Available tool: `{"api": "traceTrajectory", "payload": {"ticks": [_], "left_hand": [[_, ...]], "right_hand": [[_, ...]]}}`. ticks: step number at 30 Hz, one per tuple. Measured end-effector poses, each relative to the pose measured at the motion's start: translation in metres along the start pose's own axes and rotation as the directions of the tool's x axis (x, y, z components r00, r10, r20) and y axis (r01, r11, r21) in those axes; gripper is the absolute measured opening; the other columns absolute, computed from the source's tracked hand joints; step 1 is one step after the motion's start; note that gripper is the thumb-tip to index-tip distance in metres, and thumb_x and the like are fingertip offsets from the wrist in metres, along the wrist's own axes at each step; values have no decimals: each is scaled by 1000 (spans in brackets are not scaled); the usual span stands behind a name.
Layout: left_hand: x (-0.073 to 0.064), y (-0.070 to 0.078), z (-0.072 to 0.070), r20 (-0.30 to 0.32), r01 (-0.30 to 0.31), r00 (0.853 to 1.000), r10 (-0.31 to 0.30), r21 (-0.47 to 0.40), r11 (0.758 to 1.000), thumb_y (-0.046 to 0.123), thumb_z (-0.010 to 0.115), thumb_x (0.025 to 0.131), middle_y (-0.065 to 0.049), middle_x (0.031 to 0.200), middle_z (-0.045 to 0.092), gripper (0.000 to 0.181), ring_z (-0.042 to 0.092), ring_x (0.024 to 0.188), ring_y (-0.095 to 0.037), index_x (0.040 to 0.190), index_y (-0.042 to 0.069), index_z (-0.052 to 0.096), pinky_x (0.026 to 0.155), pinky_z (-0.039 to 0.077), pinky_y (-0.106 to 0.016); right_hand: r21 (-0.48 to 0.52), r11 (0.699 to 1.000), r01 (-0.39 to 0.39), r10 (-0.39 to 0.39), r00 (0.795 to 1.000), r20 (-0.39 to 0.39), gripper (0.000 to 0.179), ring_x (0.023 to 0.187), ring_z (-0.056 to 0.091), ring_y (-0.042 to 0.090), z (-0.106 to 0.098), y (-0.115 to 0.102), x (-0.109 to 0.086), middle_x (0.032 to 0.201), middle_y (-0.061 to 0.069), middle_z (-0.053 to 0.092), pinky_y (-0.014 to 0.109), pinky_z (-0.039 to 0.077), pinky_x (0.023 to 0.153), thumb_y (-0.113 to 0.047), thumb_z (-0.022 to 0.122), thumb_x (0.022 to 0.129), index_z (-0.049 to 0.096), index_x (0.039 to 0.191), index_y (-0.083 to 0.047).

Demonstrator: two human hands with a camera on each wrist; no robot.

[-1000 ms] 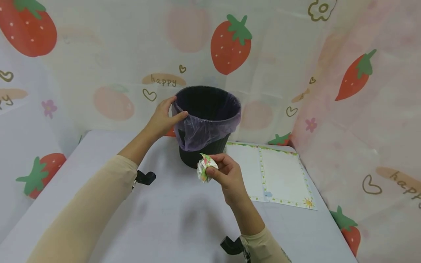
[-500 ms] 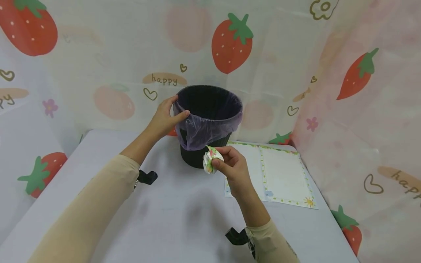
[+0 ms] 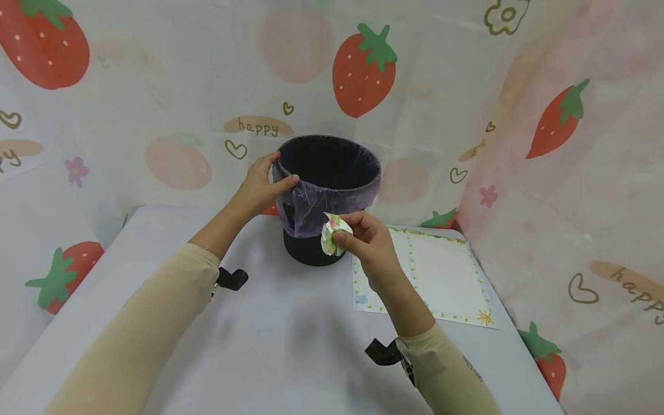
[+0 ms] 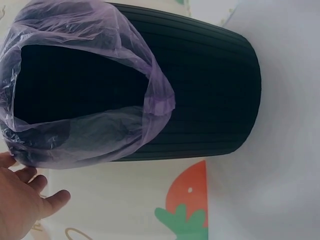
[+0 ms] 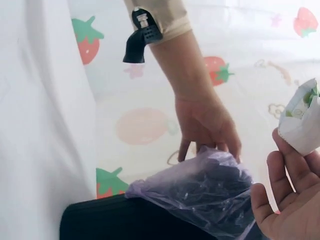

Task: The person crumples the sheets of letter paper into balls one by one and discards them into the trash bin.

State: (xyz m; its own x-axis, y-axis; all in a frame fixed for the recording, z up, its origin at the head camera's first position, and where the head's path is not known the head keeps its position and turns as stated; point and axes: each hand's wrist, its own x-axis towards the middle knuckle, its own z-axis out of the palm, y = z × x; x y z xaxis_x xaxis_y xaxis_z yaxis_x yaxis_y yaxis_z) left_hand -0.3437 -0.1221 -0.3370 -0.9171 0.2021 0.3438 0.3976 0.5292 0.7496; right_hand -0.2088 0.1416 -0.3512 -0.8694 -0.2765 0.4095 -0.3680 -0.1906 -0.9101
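Note:
A black trash bin (image 3: pixel 311 249) lined with a purple translucent bag (image 3: pixel 311 204) stands upright on the table. My left hand (image 3: pixel 261 183) rests against the left side of its rim. Its fingers touch the bag's edge, and in the left wrist view the thumb stands apart from the bin (image 4: pixel 210 85). My right hand (image 3: pixel 369 248) pinches a crumpled paper ball (image 3: pixel 335 235), white with green and pink print, between thumb and fingers. From the head, the ball appears in front of the bin's lower right side, below the rim. The bin's bottom is hidden.
A flat white sheet (image 3: pixel 446 276) with a leafy printed border lies right of the bin, partly behind my right forearm. The white table (image 3: pixel 249 346) meets a strawberry-patterned backdrop (image 3: pixel 436 69) just behind the bin. Black camera mounts stick out from both wrists.
My right hand has moved up and slightly right with the paper ball, closer to the bin's rim. The left hand and bin have stayed almost in place.

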Motion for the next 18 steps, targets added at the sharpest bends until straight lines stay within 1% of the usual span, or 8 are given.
{"api": "traceTrajectory", "payload": {"ticks": [3, 7, 9, 14, 18], "left_hand": [[0, 0, 0, 4, 2, 1000, -2, -4, 1000, 51, 67, 95, -18, 167, 26, 91, 19, 156, -35, 161, 4, 26, 127, 18, -52], [1, 1, -1, 4, 0, 1000, 0, -10, 1000, 52, 67, 95, -18, 167, 26, 91, 20, 156, -34, 161, 4, 26, 127, 18, -51], [1, 1, -1, 3, -2, 1000, 2, -11, 1000, 51, 67, 95, -18, 167, 26, 91, 20, 156, -34, 161, 4, 26, 127, 17, -51], [2, 0, -1, 9, -2, 1000, 3, -19, 1000, 49, 66, 97, -18, 167, 25, 90, 19, 156, -34, 161, 3, 25, 128, 16, -50], [2, -1, 0, 10, -6, 1000, 6, -20, 1000, 50, 66, 97, -19, 167, 26, 90, 19, 156, -34, 161, 2, 25, 128, 16, -50]], "right_hand": [[-16, 1000, 5, -5, 1000, 5, 43, 84, 65, 9, -2, -9, 8, 95, -1, 70, 21, 56, 78, -36, 87, 83, 67, 110, -9], [-45, 999, 28, -28, 1000, 8, 29, 84, 65, 9, -8, -23, 21, 95, 0, 71, 22, 56, 79, -20, 83, 89, 67, 110, -8], [-61, 997, 46, -45, 999, 8, 26, 83, 65, 10, -11, -30, 29, 94, 0, 71, 22, 57, 79, -15, 81, 90, 67, 111, -8], [-110, 990, 83, -83, 997, 3, 25, 81, 66, 10, -20, -42, 49, 91, 0, 72, 22, 57, 79, -13, 81, 89, 67, 109, -7], [-163, 982, 93, -95, 995, -3, 21, 80, 66, 11, -25, -51, 67, 90, 1, 72, 22, 58, 78, -6, 77, 90, 67, 109, -5]]}}
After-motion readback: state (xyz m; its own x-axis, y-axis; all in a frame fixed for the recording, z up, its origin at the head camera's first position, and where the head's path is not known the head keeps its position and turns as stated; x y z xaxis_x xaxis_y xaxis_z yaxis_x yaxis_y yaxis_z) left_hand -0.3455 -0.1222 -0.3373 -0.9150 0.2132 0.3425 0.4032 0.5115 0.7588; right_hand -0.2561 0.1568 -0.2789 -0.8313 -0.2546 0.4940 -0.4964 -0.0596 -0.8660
